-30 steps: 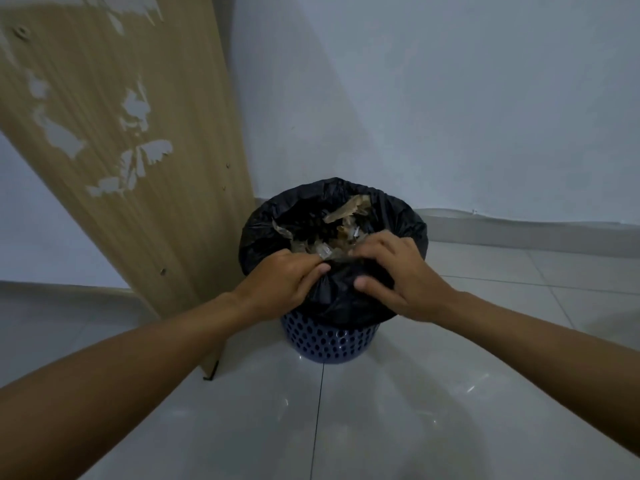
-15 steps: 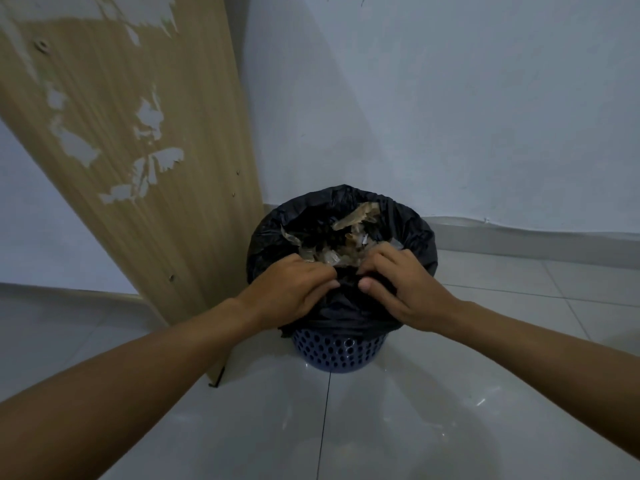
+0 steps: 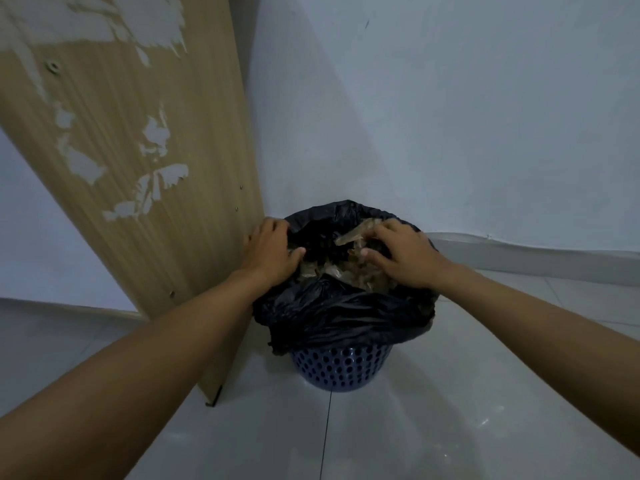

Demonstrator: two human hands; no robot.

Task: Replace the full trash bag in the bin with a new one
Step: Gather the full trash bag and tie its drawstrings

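Since half a second back, I'd moved both hands apart: left hand gripped the trash bag at the bin rim's left edge, right hand grabbed its far-right edge, so gathering had begun.

Both arms outstretched, left hand and right hand palm-down, fingers curled.

a tall wood board leans at the left, its bottom corner on the floor. pale patches show where its skin has peeled off. the wall behind is plain and light. the floor is shiny grey tile with a thin dark line, maybe a joint.
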